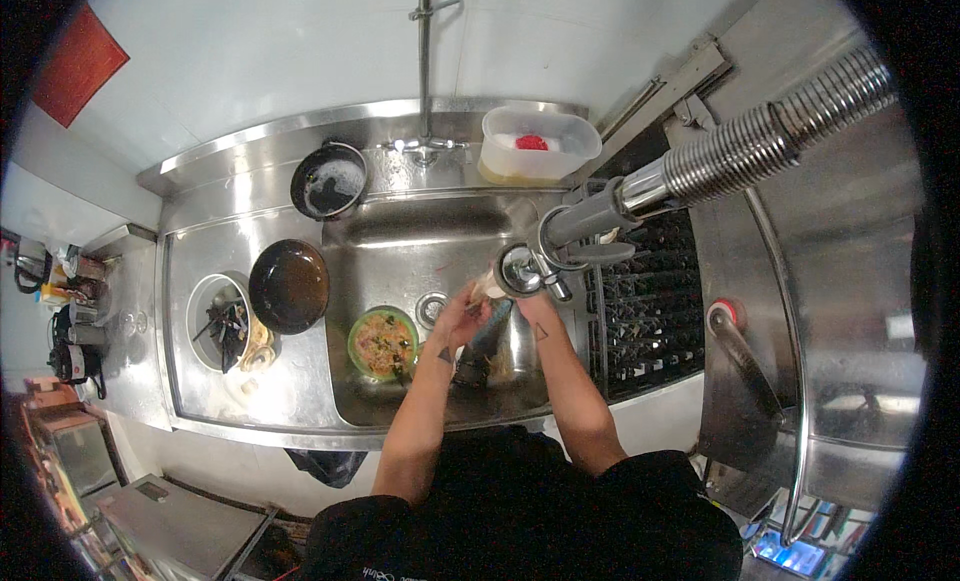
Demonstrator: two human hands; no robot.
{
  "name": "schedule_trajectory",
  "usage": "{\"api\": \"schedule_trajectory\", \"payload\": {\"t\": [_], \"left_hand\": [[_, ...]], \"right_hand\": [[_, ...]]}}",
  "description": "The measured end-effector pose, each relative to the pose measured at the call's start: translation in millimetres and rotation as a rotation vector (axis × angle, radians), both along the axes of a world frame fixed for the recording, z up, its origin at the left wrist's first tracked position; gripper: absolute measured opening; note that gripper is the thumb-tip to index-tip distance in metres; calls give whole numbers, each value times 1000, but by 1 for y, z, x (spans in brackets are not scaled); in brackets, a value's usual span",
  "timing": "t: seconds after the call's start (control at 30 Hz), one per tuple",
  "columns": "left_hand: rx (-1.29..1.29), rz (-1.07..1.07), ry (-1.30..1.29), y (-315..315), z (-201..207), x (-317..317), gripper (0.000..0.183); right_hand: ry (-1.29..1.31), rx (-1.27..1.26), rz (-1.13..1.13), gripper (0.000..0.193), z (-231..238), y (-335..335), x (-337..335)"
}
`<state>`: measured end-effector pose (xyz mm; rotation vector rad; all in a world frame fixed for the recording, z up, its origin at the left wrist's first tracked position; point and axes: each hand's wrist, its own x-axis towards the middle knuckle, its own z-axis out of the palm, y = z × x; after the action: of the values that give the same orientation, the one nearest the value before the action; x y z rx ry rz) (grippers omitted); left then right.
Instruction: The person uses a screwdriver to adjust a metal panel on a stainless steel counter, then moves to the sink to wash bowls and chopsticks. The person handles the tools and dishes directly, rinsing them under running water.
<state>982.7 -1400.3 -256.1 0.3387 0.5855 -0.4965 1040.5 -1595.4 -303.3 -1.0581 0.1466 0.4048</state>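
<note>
Both my hands are over the right side of the steel sink (390, 241), under the hanging spray head (520, 271). My left hand (463, 316) is closed around the edge of a pale, whitish object (487, 287) whose kind I cannot make out. The spray head covers most of my right hand (532, 303), which is close to the same object; its fingers are hidden. Below my hands a bluish-green item (492, 326) shows in part. A green-rimmed bowl (385, 343) of food scraps and liquid stands in the sink, left of my left forearm, near the drain (432, 309).
On the left drainboard are a brown-black pan (288, 287) and a white tub (197, 326) of utensils. A soapy black pan (330, 181) and a clear plastic container (540, 166) with something red sit behind the sink. A coiled spray hose (760, 131) hangs at right, above a black rack (650, 311).
</note>
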Motion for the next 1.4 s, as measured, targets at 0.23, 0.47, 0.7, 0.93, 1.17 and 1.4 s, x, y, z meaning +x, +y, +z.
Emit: {"api": "schedule_trajectory", "payload": {"t": [0.23,0.47,0.7,0.93,1.17,1.4], "left_hand": [[-272,-186,-48,8,-19,15,37],[787,-329,-23,58,34,-10,45],[2158,200,26,221,58,-134,26],[2416,-158,-244,393,20,-186,44],[2770,10,-265,335,36,-186,48],[2680,-91,46,347,40,-174,38]], "right_hand": [[-237,-590,217,50,35,20,-14],[-70,-555,318,26,48,61,13],[298,-92,116,24,26,52,27],[12,-900,301,38,70,31,10],[-461,-1213,-694,33,187,-58,22],[-309,-1453,-271,47,194,-148,136]]}}
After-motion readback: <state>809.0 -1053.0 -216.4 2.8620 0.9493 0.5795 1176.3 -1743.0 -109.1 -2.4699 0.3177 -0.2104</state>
